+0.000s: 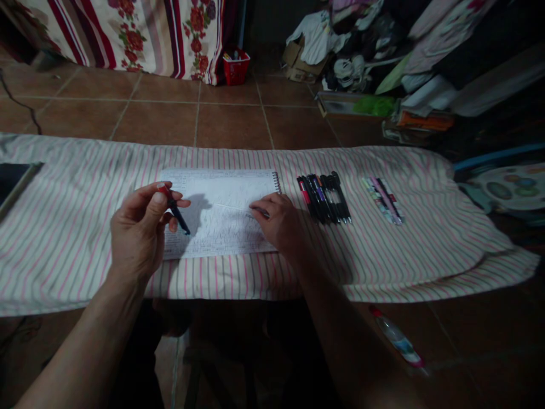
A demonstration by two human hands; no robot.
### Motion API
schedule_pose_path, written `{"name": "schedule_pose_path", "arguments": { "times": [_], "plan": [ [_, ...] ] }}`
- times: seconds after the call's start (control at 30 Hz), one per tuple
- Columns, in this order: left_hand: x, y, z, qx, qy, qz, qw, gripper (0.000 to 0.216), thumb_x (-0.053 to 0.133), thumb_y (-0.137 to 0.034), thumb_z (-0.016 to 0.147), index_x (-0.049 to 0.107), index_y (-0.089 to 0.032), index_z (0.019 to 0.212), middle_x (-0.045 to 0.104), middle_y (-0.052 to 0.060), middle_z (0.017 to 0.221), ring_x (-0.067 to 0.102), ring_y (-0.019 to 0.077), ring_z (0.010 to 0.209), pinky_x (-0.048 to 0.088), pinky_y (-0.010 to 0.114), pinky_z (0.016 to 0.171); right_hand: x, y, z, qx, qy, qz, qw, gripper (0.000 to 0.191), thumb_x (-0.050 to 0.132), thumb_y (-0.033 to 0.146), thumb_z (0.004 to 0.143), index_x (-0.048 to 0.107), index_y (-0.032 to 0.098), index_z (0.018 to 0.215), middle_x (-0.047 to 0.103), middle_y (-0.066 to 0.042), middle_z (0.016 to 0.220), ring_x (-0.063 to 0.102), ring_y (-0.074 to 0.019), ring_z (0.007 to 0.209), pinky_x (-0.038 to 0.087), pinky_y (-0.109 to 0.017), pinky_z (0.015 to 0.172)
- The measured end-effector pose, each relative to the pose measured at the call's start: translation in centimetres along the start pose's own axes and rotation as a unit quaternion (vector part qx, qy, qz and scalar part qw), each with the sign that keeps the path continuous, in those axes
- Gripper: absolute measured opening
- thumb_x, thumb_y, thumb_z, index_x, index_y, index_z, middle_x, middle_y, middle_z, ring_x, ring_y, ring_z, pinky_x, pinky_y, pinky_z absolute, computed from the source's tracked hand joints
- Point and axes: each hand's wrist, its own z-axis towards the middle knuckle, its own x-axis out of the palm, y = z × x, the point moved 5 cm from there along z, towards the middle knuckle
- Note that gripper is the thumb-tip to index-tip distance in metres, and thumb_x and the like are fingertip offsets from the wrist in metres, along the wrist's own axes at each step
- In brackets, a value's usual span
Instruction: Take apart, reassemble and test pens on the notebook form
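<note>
Head view. Hands apart. Left hand (140,230): pinches a black pen with a red end (174,207), tip just over the page. Right hand (276,224): rests on the right part of a spiral notebook (219,213), pinching a slim dark pen (260,212). Notebook: lies mid-way along a pink-striped cloth (426,261). Also on cloth: row of black pens (323,199); pastel pens (383,200). Beyond: tiled floor (157,122); red basket (236,68). Lower right, on floor: plastic bottle (398,339).

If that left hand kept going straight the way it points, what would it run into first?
Probably the spiral notebook page, just ahead of the left hand gripping the black pen. Depth is hard to judge, so it might pass slightly above.
</note>
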Motion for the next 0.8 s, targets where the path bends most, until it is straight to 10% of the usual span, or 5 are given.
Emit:
{"name": "schedule_pose_path", "arguments": {
  "times": [0.43,0.8],
  "plan": [
    [1.8,1.3,-0.3,-0.026,0.033,-0.031,0.999,0.021,0.075,-0.03,0.071,0.068,-0.017,0.086,0.067,0.003,0.076,0.068,0.0174,0.072,0.042,0.018,0.042,-0.2,0.7,0.1,-0.018,0.008,-0.027,0.999,0.012,0.057,0.019,0.085,0.069,0.018,0.083,0.066,-0.008,0.089,0.055,-0.0232,0.09,0.045,-0.036,0.083],
    [2.7,2.4,-0.4,-0.023,0.079,-0.017,0.996,0.022,0.07,-0.033,0.077,0.065,-0.019,0.095,0.07,0.004,0.086,0.069,0.0192,0.081,0.051,0.02,0.05,-0.7,-0.9,0.3,0.112,-0.073,0.276,0.952,0.009,0.057,0.024,0.077,0.063,0.02,0.083,0.067,0.0,0.075,0.063,-0.015,0.071,0.048,-0.028,0.069]
  ]
}}
